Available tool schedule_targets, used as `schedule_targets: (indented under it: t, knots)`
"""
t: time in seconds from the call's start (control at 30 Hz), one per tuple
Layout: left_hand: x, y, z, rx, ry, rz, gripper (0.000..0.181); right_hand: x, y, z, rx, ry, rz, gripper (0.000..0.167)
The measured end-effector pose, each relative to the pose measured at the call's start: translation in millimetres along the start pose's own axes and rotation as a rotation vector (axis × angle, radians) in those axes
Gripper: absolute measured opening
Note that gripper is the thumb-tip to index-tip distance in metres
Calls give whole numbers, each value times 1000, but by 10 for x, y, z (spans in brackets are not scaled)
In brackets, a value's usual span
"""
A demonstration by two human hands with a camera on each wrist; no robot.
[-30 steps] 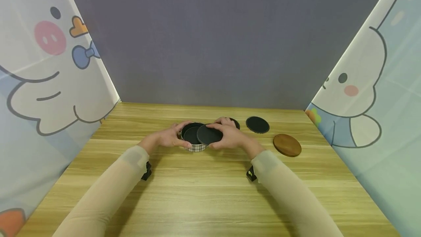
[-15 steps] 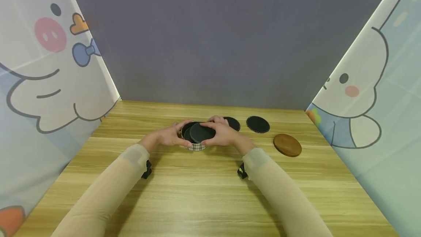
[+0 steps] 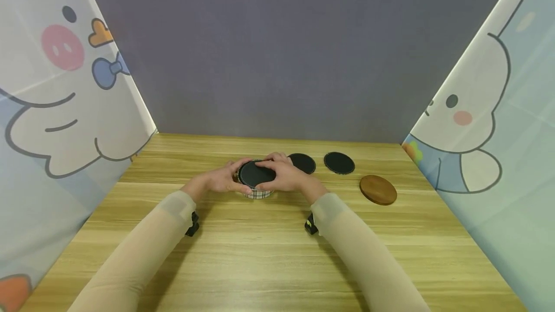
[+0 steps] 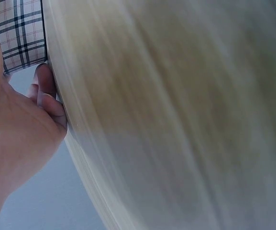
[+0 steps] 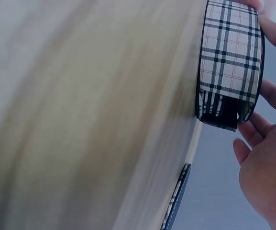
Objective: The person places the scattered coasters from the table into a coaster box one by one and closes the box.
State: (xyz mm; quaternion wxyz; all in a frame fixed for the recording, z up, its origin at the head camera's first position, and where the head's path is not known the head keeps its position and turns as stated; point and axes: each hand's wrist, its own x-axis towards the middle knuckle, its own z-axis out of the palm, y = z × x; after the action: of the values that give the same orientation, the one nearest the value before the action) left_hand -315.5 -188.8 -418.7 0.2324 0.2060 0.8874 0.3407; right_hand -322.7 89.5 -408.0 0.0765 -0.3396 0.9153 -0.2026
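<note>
Fingers and thumb of the left hand [image 3: 222, 179] curl round the left side of a round box [image 5: 228, 57], holding its wall, while the right hand [image 3: 286, 175] reaches over the box's top, thumb at the near edge and forefinger at the far edge of a black coaster [image 3: 250, 175], pinching it between them. On the person's side of the box, two cream sleeves [image 3: 138, 244] stretch over the wooden table [image 3: 243, 268], with a small black device [image 3: 192, 225] under each wrist.

The box stands on the table, pale with a dark check and thin red lines, edged in black, and a gap is cut in its wall near the right hand's fingers. The coaster covers the box's mouth; whether it sits inside the rim or on top cannot be told, and what lies under it is hidden.

Well to the right of the box lies a brown wooden disc [image 3: 378, 189]. Behind the right hand, near the box, lies a second coaster [image 3: 303, 163], and farther right of the box a third coaster [image 3: 339, 163]. Beyond the box rises a dark grey wall [image 3: 277, 52], with cartoon-printed cloths [image 3: 524, 134] on either side.
</note>
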Motion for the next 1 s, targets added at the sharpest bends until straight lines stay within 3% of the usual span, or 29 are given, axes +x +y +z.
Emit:
schedule_targets:
  t: [0.7, 1.0]
  knots:
    - [-14, 1, 5, 16, 6, 5, 114, -19, -16, 42, 25, -23, 28, 77]
    - [-6, 0, 4, 16, 8, 21, 114, -66, 39, 25, 43, -18, -15, 70]
